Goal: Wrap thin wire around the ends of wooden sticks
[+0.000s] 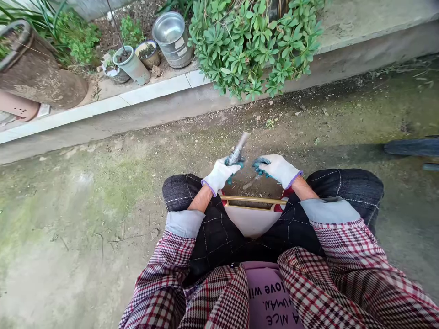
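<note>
Grey tool is seen in the head view, low in the middle of the picture, just above the knees of a seated person. It is gripped at its lower end by the left hand, whose gloved fingers are wrapped tightly round it. The free end is tilted up and away to the right, over the bare ground. The tool is blurred, so its kind cannot be told.

The right hand is held just beside the left, close to it and not touching the tool. Its teal-coated fingers are curled inward; whether anything is held in them cannot be told. Both hands are covered by white gloves with purple cuffs, and checked sleeves are seen behind them.

A stool with a yellowish rail is seen between the dark-trousered knees. Dirt and mossy ground is spread in front. Farther off, a white kerb is laid along a raised bed, where a leafy shrub, a metal bucket, a grey-green pot and a large brown pot lying on its side are set.
</note>
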A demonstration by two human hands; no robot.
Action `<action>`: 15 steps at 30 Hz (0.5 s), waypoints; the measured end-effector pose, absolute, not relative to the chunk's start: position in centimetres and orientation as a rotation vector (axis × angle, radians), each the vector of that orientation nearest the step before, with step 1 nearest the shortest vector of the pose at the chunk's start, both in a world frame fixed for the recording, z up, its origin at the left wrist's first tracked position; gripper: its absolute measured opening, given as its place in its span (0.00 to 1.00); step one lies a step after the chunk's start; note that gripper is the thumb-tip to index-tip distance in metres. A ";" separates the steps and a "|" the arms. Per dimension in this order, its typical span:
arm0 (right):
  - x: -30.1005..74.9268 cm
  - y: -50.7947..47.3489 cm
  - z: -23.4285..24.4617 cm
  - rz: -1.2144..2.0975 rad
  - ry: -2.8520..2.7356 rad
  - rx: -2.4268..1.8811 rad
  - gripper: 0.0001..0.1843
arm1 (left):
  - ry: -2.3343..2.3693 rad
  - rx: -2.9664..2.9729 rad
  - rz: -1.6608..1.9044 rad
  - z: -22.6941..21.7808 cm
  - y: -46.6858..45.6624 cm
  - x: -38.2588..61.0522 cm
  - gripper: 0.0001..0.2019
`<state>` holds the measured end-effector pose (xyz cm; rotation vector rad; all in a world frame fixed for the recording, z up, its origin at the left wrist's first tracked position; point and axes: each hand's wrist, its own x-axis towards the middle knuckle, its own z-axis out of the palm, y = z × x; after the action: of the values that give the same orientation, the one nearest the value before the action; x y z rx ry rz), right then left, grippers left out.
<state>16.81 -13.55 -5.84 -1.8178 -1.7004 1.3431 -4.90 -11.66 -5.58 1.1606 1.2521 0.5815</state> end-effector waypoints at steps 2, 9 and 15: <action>16.4 -13.5 -5.3 1.369 -1.692 -1.819 0.12 | 1.338 1.047 0.707 -5.4 -10.8 -5.3 0.21; 15.9 -14.4 -4.4 1.578 -1.723 -1.593 0.10 | 1.694 1.505 0.454 -7.3 -8.3 -7.2 0.16; 17.3 -14.4 -4.1 1.460 -1.695 -1.599 0.14 | 1.592 2.131 -0.395 -7.5 -10.2 -5.8 0.16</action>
<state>17.30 -14.39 -4.08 -1.5990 -1.6951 1.4599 -5.82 -10.20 -7.48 2.1309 1.5915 -0.3951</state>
